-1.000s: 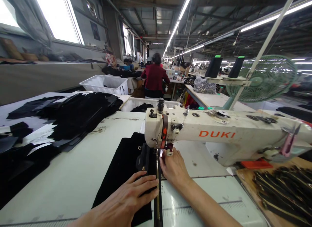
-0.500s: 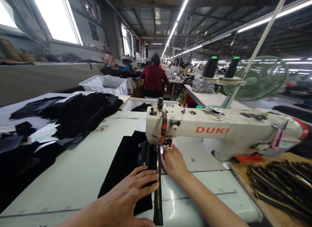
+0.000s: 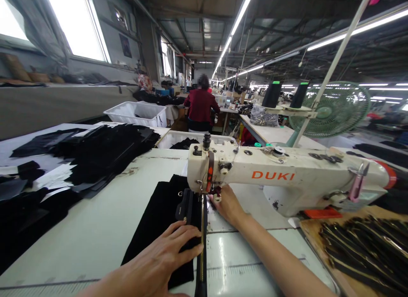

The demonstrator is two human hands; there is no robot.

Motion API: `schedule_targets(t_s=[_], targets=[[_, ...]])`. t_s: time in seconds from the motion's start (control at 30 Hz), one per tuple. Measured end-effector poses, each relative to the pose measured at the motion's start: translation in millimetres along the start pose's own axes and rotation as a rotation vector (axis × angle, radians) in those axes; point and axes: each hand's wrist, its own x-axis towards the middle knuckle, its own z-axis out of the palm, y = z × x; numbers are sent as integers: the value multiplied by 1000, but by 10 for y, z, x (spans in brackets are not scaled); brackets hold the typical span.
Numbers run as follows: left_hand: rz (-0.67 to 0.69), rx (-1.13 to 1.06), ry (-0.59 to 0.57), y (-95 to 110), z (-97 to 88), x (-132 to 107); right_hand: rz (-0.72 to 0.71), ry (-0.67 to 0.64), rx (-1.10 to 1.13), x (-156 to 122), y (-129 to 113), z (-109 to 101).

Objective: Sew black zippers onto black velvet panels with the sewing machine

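Observation:
A black fabric piece [image 3: 159,216] with a brass zipper [image 3: 202,241] lies under the head of a cream DUKI sewing machine [image 3: 280,178]. My left hand [image 3: 162,258] rests flat on the fabric, fingers stretched out beside the zipper. My right hand [image 3: 228,205] reaches under the machine head next to the needle area; its fingertips are hidden behind the machine and a small white knob.
Stacks of black cut pieces [image 3: 102,152] cover the table at the left. White bins [image 3: 137,112] stand behind. Black zipper strips [image 3: 366,241] lie on a wooden board at the right. A green fan [image 3: 334,109] and thread cones [image 3: 270,95] stand behind the machine. A person in red [image 3: 201,107] sits far ahead.
My right hand has slid further in under the machine head. The fabric and zipper have moved a little forward with my left hand. The view shifted slightly.

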Motion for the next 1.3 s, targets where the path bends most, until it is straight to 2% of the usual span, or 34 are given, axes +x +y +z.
schedule_targets(t_s=[0.13,0.27,0.43,0.57,0.8,0.9,1.0,1.17,1.3], targets=[[13,61,70,48,-11,2,-136,-66,116,-383,-215,-192],[36,63,131,20,-21,60,-180,-94,176,-538,-314,-141],[55,90,158,-71,-61,143,-149,-92,123,-514,-248,-15],[38,97,167,-153,-81,184,-145,-104,127,-493,-225,-22],[-3,13,78,-483,61,247,-129,-97,249,-483,-236,-82],[1,21,83,-602,119,260,-125,-79,292,-485,-235,-101],[-9,38,102,-619,139,245,-126,-65,337,-477,-248,-142],[-25,29,84,-525,131,214,-146,-75,388,-461,-284,-209],[-80,25,70,-566,176,219,-151,-55,367,-467,-287,-190]])
